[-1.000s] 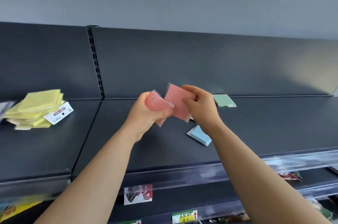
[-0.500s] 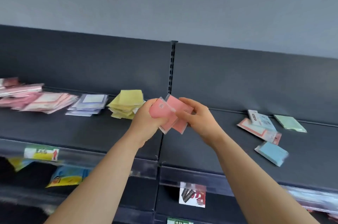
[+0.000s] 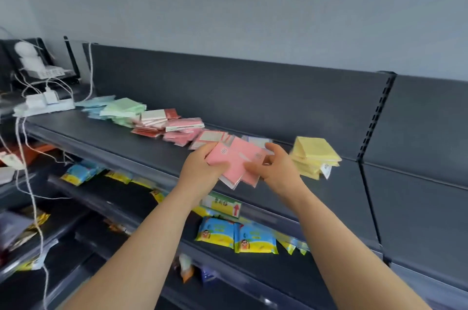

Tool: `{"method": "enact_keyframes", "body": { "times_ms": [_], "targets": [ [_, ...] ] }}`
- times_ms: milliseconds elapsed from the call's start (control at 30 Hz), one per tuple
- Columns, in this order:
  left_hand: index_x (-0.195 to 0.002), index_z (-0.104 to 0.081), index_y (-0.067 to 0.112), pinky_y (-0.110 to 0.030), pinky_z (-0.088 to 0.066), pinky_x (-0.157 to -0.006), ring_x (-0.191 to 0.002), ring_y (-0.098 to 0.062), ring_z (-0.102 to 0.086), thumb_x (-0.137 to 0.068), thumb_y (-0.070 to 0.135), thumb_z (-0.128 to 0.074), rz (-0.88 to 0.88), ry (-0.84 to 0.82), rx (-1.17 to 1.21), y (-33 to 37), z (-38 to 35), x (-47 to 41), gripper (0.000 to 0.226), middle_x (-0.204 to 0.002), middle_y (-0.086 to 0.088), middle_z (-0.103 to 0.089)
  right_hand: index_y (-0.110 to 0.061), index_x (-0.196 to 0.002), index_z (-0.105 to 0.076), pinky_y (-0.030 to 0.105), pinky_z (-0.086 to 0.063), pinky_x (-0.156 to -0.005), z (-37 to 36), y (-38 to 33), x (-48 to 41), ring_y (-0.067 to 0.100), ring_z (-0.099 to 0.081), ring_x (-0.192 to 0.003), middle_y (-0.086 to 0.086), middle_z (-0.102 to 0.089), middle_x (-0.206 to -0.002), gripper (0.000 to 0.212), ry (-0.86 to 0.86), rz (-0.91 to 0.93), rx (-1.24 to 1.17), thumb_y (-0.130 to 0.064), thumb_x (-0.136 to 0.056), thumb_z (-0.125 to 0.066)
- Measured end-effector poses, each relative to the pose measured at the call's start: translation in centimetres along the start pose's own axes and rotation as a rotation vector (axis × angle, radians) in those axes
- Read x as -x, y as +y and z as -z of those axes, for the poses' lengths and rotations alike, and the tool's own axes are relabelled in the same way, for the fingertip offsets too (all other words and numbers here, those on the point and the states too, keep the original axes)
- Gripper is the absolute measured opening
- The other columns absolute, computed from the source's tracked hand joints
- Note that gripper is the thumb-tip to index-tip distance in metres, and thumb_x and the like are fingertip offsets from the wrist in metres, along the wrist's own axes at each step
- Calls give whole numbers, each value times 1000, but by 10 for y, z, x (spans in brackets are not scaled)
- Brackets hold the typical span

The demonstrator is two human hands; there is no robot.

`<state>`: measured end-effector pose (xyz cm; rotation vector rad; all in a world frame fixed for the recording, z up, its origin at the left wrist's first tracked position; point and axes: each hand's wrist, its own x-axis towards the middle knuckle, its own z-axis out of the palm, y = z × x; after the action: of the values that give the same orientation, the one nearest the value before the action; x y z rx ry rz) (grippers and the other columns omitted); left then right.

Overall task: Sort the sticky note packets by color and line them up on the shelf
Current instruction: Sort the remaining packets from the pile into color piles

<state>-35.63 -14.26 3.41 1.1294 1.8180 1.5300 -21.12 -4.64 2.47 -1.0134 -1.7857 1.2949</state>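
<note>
Pink packets [image 3: 236, 157] fanned wider now: glossy squares, left hand [image 3: 200, 170], right hand [image 3: 278, 170].

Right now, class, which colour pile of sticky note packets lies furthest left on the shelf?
The pale blue pile, beside the white power strip; the green pile, pink piles and yellow pile lie to its right.

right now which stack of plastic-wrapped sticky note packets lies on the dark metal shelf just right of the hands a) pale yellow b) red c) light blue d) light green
a: the pale yellow stack lies just beyond the right hand, which with the left hand holds pink packets
</note>
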Motion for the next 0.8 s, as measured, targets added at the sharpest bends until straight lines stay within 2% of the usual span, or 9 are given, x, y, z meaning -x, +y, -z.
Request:
{"method": "enact_keyframes", "body": {
  "times_ms": [100, 167, 233, 333, 433, 567, 667, 733, 800],
  "targets": [
    [-123, -62, 20, -42, -59, -80, -93, -16, -68, -82, 5, -66, 23, 43, -16, -11, 39, -7, 44, -107, 4, -70, -6, -132, -44, 28, -51, -78, -41, -7, -13, 17, -65, -92, 3, -66, -109, 66, -16, -40, -46, -18, -78, -80],
    [-106, -66, 22, -45, -58, -82, -90, -19, -68, -82, 3, -67, 37, 83, -41, -16, 62, -12, 30, -100, 1, -72, -8, -116, -53, 28, -54, -75, -65, -12, -23, 17, -67, -91, 5, -69, -107, 48, -27, -54, -50, -17, -77, -80],
    [-83, -66, 28, -49, -56, -84, -91, -26, -68, -81, 3, -66, 39, 112, -73, -18, 80, -20, 26, -94, -4, -73, -10, -111, -56, 25, -54, -71, -84, -19, -34, 16, -68, -89, 4, -70, -104, 42, -33, -43, -30, -17, -77, -80],
    [-75, -63, 32, -50, -57, -82, -92, -29, -68, -81, 3, -67, 24, 151, -97, -20, 100, -38, 29, -91, -6, -73, -13, -113, -59, 18, -50, -63, -106, -31, -54, 14, -67, -89, 0, -69, -103, 39, -43, 4, 25, -19, -79, -78],
    [-84, -65, 30, -47, -58, -80, -89, -22, -69, -82, 5, -67, -5, 185, -109, -23, 112, -65, 25, -94, -1, -72, -14, -109, -62, 20, -46, -57, -122, -41, -81, 14, -66, -83, 0, -70, -100, 32, -68, 44, 92, -21, -81, -76],
    [-93, -71, 14, -49, -57, -81, -88, -29, -66, -80, 8, -66, -58, 235, -138, -26, 120, -113, 16, -91, -7, -72, -13, -99, -65, 23, -46, -60, -132, -54, -125, 14, -65, -74, -4, -69, -89, 21, -59, 93, 148, -21, -81, -74],
    [-105, -70, 16, -29, -53, -70, -85, -20, -64, -83, 11, -65, -62, 246, -186, -29, 123, -152, 22, -95, 1, -70, -10, -92, -64, 28, -47, -58, -139, -61, -159, 20, -64, -72, 5, -71, -90, 22, -77, 79, 180, -24, -81, -75],
    [-113, -67, 16, -23, -44, -66, -88, -17, -62, -86, 14, -65, -62, 254, -247, -35, 123, -177, 27, -102, 1, -69, -6, -98, -59, 37, -51, -61, -145, -62, -179, 28, -64, -74, 17, -68, -100, 30, -83, 69, 221, -26, -81, -74],
    [-126, -60, 13, -26, -45, -79, -101, -20, -62, -88, 17, -66, -47, 263, -298, -42, 124, -198, 39, -115, -1, -66, 4, -120, -51, 50, -53, -81, -152, -64, -195, 39, -64, -95, 23, -61, -115, 51, -79, 51, 263, -24, -83, -71]
  ]
}}
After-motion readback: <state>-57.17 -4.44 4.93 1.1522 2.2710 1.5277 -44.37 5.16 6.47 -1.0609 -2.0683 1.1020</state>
